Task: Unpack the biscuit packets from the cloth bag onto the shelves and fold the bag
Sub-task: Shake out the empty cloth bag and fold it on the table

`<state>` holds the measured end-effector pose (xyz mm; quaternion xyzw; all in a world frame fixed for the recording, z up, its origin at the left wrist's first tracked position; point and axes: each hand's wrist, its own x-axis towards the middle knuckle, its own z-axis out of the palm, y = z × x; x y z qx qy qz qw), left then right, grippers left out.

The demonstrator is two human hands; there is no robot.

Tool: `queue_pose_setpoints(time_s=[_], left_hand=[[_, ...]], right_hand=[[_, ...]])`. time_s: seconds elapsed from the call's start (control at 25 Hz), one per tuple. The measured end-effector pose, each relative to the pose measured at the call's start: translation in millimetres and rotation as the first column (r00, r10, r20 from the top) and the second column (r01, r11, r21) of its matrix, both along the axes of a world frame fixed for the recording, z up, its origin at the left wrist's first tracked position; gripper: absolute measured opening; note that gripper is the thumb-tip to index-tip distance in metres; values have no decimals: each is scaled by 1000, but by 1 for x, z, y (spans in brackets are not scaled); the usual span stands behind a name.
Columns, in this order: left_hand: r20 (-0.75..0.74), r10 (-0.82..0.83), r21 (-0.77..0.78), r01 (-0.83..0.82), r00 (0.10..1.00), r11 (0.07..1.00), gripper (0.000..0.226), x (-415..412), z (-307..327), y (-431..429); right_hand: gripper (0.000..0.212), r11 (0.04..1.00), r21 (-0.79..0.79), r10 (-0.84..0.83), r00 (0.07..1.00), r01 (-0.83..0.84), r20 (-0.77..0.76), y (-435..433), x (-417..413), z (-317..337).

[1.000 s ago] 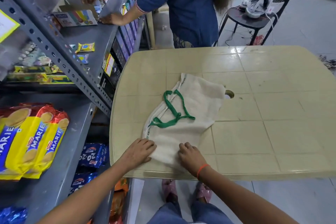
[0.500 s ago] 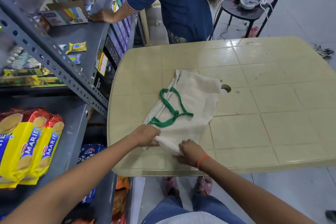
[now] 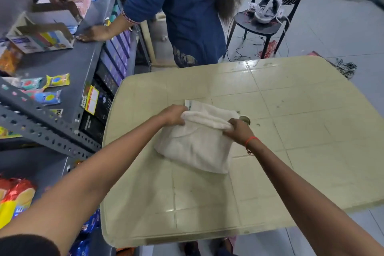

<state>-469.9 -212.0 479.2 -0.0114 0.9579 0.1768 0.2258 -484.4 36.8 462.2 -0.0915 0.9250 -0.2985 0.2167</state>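
Observation:
The cream cloth bag point(image 3: 195, 145) lies on the beige table point(image 3: 291, 131), doubled over away from me; its green handles are hidden under the fold. My left hand point(image 3: 174, 114) grips the left end of the folded-over edge. My right hand point(image 3: 239, 131), with a red thread at the wrist, grips the right end of that edge. Yellow and red Marie biscuit packets point(image 3: 14, 199) lie on the grey shelf point(image 3: 68, 62) at the lower left.
A person in blue point(image 3: 187, 10) stands at the far side, both hands on the shelf by an open carton point(image 3: 39, 35). Small sachets point(image 3: 56, 80) lie on the shelf. A black chair point(image 3: 268, 27) holds a white device. The table has a centre hole point(image 3: 245, 119).
Both hands have carried the bag's near edge up and away, folding it over the green handles. The camera has tilted and moved closer to the table.

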Motion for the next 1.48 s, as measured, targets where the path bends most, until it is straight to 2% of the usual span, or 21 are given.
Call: queue_pose_setpoints(time_s=[0.12,0.2,0.24,0.32,0.4,0.44,0.48,0.52,0.6,0.68,0.76,0.84,0.92,1.04,1.12,1.2,1.24,1.32,1.4,1.44,1.48], left_hand=[[-156,195,152,-172,968,973,33,-34,-15,12],[-199,302,235,-254,932,938,54,-39,-28,18],[-240,315,206,-269,918,941,64,-34,-35,21],[-414,218,36,-224,884,974,64,-10,-48,25],[-520,-85,-163,-1,850,987,71,30,-65,21],[-499,-274,-263,158,822,952,79,51,-76,13],[-420,-413,-328,288,808,899,85,70,-86,4],[-342,-494,-369,369,799,853,86,85,-97,-6],[-213,-531,-417,415,820,809,79,105,-112,-15],[-190,-523,-437,405,831,803,61,108,-115,-12],[-149,-527,-455,415,837,788,45,100,-111,-3],[-98,-525,-479,422,845,769,22,90,-84,12],[28,-373,-386,354,927,852,7,89,-53,27],[296,-205,-80,238,933,968,17,93,-36,36],[304,-170,-15,183,937,983,25,93,-28,34],[197,-81,1,82,977,997,22,87,-27,34],[104,0,37,-4,995,999,18,84,-30,34],[-153,185,90,-173,971,981,23,82,-40,36],[-345,283,95,-267,895,959,32,86,-51,38],[-383,302,88,-291,873,953,32,86,-55,38],[-394,314,89,-304,864,948,31,84,-58,39]], right_hand=[[34,974,-17,-225,972,225,-73,7,-40,-12],[48,949,21,-311,942,316,-125,11,-51,-23],[59,949,71,-290,940,306,-180,12,-48,-27],[69,973,120,-155,945,196,-287,10,-30,-40],[69,995,85,78,933,-51,-350,5,6,-52],[72,972,107,234,900,-209,-369,4,26,-61],[76,910,201,413,842,-364,-347,3,45,-73],[80,820,292,560,794,-492,-236,2,60,-83],[70,720,399,662,736,-568,-146,1,76,-94],[53,733,438,630,762,-521,-149,-1,76,-94],[48,782,421,574,795,-460,-196,-7,72,-89],[40,818,338,525,844,-466,-106,-11,70,-75],[24,829,254,500,864,-497,61,-9,69,-52],[30,801,156,474,770,-579,427,4,59,-16],[30,813,159,432,763,-560,481,9,47,-5],[31,846,239,365,845,-476,391,11,39,-9],[26,865,294,323,900,-407,294,9,39,-12],[23,902,370,253,967,-223,-34,7,48,-24],[31,937,329,246,888,-116,-388,8,60,-39],[35,943,312,268,821,-117,-505,8,66,-44],[40,935,320,314,775,-153,-549,6,72,-49]])
